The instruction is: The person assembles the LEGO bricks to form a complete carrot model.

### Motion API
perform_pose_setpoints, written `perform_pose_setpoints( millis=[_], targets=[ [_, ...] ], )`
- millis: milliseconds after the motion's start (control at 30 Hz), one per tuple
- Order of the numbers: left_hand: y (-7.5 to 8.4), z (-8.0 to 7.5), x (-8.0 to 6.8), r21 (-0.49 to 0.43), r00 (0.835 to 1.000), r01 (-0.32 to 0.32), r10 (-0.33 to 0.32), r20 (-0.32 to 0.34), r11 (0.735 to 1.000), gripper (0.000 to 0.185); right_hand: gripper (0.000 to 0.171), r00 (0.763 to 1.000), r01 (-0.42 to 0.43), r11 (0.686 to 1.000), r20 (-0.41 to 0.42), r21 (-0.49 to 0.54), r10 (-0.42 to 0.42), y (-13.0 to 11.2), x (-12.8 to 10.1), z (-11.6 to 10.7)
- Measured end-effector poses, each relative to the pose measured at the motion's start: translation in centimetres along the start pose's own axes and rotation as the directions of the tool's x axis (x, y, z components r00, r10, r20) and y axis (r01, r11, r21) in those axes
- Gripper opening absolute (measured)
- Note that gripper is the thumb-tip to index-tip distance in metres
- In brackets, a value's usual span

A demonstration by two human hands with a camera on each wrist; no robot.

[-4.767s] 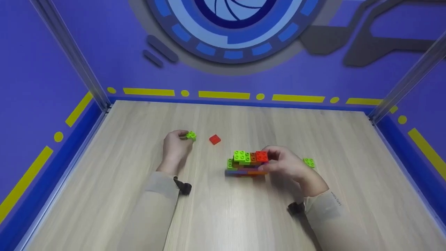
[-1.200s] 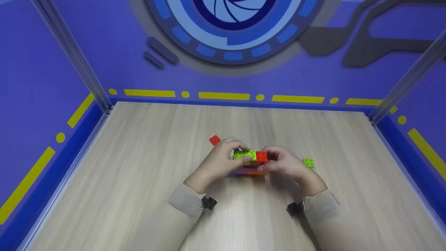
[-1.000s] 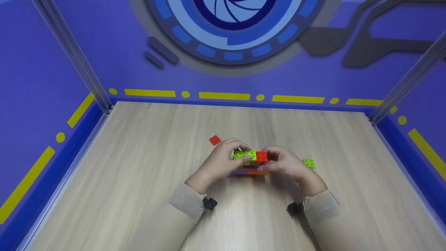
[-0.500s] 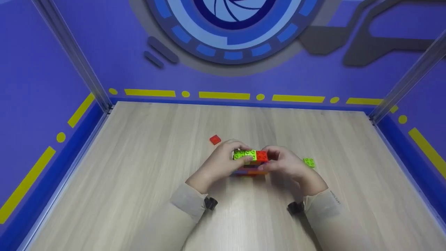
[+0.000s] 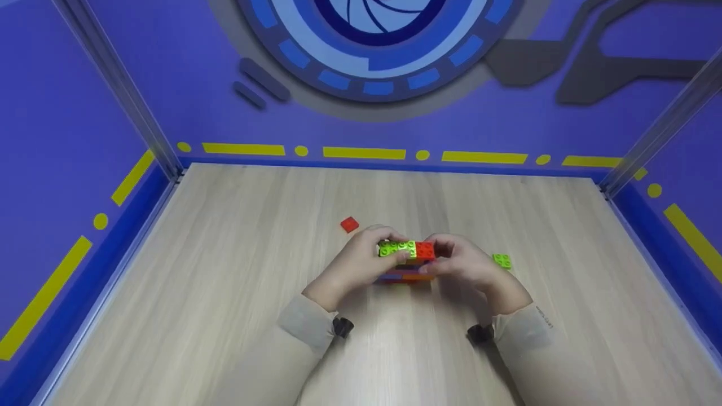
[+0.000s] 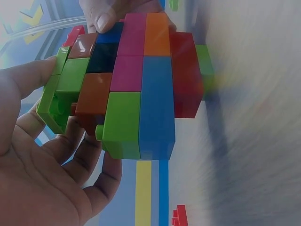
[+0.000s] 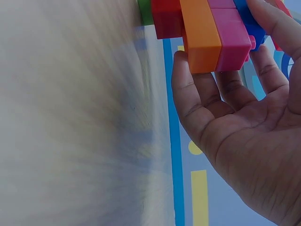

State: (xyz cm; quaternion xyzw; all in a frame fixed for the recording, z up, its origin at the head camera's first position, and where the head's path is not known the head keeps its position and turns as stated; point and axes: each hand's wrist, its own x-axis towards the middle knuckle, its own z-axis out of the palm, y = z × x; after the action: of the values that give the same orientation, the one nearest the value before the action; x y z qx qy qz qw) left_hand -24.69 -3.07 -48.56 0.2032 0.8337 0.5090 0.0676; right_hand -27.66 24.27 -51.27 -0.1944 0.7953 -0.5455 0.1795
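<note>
- My left hand (image 5: pixel 361 262) grips the left end of the block stack (image 5: pixel 405 262), thumb on the near side and fingers (image 6: pixel 80 146) curled round the green bricks at the far side.
- My right hand (image 5: pixel 459 265) holds the right end, its fingers (image 7: pixel 207 94) wrapped round the orange and pink bricks and the thumb up by the blue one.
- The stack sits near the middle of the table (image 5: pixel 225 293), between my hands; whether it rests on the wood or is lifted just clear I cannot tell.
- It is several layers of studded plastic bricks, green and red on top, with brown, pink, orange and blue below.
- I judge it light and stiff: hard plastic that will not give under my fingers.
- The smooth sides look a bit slippery, so I think the edges and studs are the better purchase.
- The weak spots are probably the seams between layers; a twist or a squeeze on one brick alone could pop it off.
- The safest hold, I reckon, is the one I have: both ends at once, pressing inward along the length and spanning several layers.
- A loose red tile (image 5: pixel 349 224) lies just beyond my left hand.
- A small green brick (image 5: pixel 502 260) lies just beside my right hand.
</note>
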Motion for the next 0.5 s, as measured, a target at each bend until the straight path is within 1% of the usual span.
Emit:
perform_pose_setpoints(
  millis=[333,500],
  targets=[
    [-0.02,0.1,0.1,-0.012,1.0,0.017,-0.017,0.007,1.0,0.029,0.03,1.0,0.009,1.0,0.003,0.0,-0.009,0.09,-0.04,-0.05],
    [0.01,0.2,0.07,0.001,0.999,0.033,-0.033,0.015,0.999,0.028,0.032,1.0,-0.008,1.0,0.007,0.019,0.008,0.16,-0.11,0.02]
  ],
)
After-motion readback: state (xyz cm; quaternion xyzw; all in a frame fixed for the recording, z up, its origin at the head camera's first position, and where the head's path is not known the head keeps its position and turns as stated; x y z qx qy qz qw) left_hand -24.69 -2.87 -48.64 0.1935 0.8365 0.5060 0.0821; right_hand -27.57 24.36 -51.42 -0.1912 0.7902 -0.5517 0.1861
